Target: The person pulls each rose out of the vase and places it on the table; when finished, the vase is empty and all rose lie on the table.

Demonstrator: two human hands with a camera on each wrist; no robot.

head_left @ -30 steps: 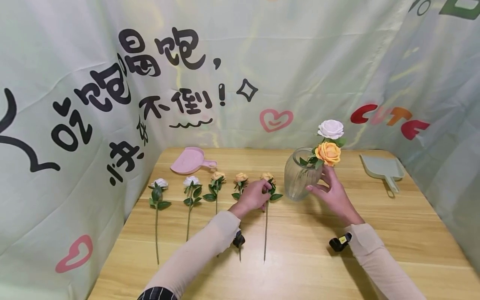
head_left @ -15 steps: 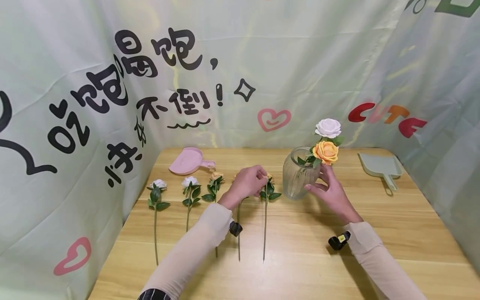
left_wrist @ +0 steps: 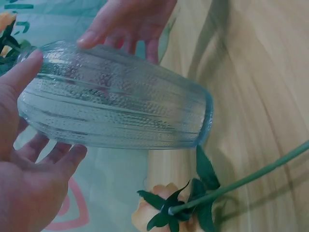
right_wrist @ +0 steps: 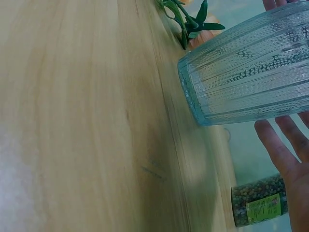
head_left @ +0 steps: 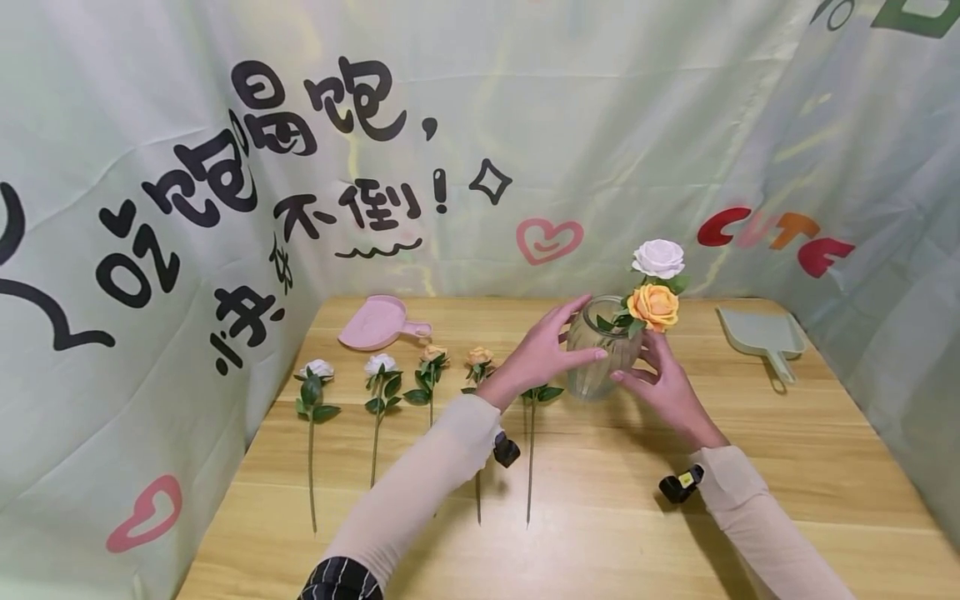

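A clear ribbed glass vase (head_left: 592, 367) stands upright on the table, with a white rose (head_left: 658, 258) and an orange rose (head_left: 653, 307) leaning from its mouth to the right. My left hand (head_left: 543, 350) holds the vase's left side, thumb in front. My right hand (head_left: 667, 387) holds the opposite side, its thumb on the front and fingers behind. In the left wrist view, the vase (left_wrist: 120, 101) is between both hands. Beside it lies an orange rose (left_wrist: 154, 205), whose head my left hand hides in the head view.
To the left lie white roses (head_left: 381, 364) and orange roses (head_left: 433, 354) in a row, stems toward me. A pink dustpan (head_left: 375, 322) and a grey-green dustpan (head_left: 763, 333) lie farther back. The right wrist view shows a pebble-filled jar (right_wrist: 260, 200) with a green label.
My left hand has left the head of the rightmost orange rose and moved right to the vase. My right hand has stayed at the vase.
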